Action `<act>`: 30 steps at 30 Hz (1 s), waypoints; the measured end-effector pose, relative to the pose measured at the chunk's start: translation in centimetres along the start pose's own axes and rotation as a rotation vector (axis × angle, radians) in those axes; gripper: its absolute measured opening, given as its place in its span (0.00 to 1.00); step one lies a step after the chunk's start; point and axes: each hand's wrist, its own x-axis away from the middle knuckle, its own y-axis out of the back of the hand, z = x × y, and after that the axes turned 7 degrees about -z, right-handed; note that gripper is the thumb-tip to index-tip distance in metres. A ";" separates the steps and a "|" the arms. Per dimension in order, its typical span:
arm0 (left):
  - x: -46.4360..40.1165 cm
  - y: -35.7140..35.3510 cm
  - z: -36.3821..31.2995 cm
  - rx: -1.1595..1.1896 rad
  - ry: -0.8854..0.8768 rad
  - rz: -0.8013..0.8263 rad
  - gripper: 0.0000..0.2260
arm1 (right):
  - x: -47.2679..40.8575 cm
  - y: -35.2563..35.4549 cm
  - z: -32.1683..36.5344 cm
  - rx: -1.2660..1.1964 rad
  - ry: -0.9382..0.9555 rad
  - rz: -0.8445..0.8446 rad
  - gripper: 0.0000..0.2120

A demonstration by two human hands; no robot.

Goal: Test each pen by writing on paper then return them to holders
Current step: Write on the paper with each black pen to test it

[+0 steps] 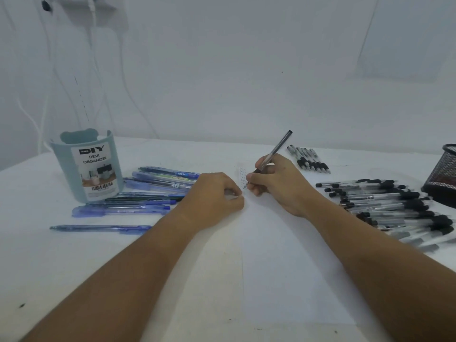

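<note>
My right hand (278, 183) grips a clear black-capped pen (277, 148), its tip down on the white paper (283, 267) beside a short column of small written marks (243, 174). My left hand (217, 193) rests on the paper's left edge with fingers curled, holding nothing that I can see. Several blue pens (148, 191) lie left of it, beside a pale teal desk organizer (87, 166). Black pens lie in a heap (385, 206) on the right, and a small row of black-grip pens (308, 159) lies farther back.
A black mesh holder (444, 176) stands at the right edge, partly cut off. One blue pen (98, 228) lies alone near the front left. White cables hang down the wall behind the organizer. The table is white.
</note>
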 end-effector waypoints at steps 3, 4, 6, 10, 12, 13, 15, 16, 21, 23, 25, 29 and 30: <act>0.0 0.0 0.1 0.003 -0.002 0.009 0.08 | 0.1 0.1 0.0 -0.031 0.010 0.020 0.13; 0.0 0.0 0.1 0.004 0.001 0.013 0.08 | 0.2 0.1 0.0 -0.033 0.014 0.023 0.13; 0.0 0.1 0.2 0.007 0.004 0.016 0.07 | 0.2 0.1 0.0 -0.020 0.022 0.023 0.13; 0.0 0.1 0.2 0.022 0.015 0.016 0.08 | 0.2 0.0 -0.2 0.017 0.035 0.019 0.12; 0.0 0.1 0.1 0.026 0.024 0.015 0.08 | 0.1 0.0 -0.3 0.034 0.035 0.009 0.12; 0.0 0.1 0.1 0.025 0.026 0.016 0.08 | 0.1 -0.1 -0.3 0.043 0.036 0.003 0.12; 0.1 0.1 0.1 0.021 0.025 0.019 0.09 | 0.0 -0.1 -0.4 0.068 0.038 -0.009 0.11; 0.1 0.1 0.1 0.020 0.022 0.019 0.09 | 0.0 -0.1 -0.4 0.083 0.038 -0.011 0.11; 0.2 0.2 0.0 0.023 0.016 0.020 0.08 | 0.1 0.0 0.0 0.070 0.011 0.022 0.12; 0.2 0.1 -0.1 0.027 0.018 0.018 0.08 | 0.1 0.1 0.1 0.020 -0.005 0.017 0.12; 0.2 0.1 -0.1 0.029 0.022 0.017 0.08 | 0.0 0.0 -0.2 0.032 0.003 0.012 0.12; 0.2 0.2 -0.2 0.026 0.017 0.020 0.08 | 0.0 -0.1 -0.4 0.146 0.046 -0.028 0.11; 0.2 0.2 -0.2 0.025 0.017 0.022 0.08 | 0.0 0.0 -0.3 0.107 0.029 -0.026 0.12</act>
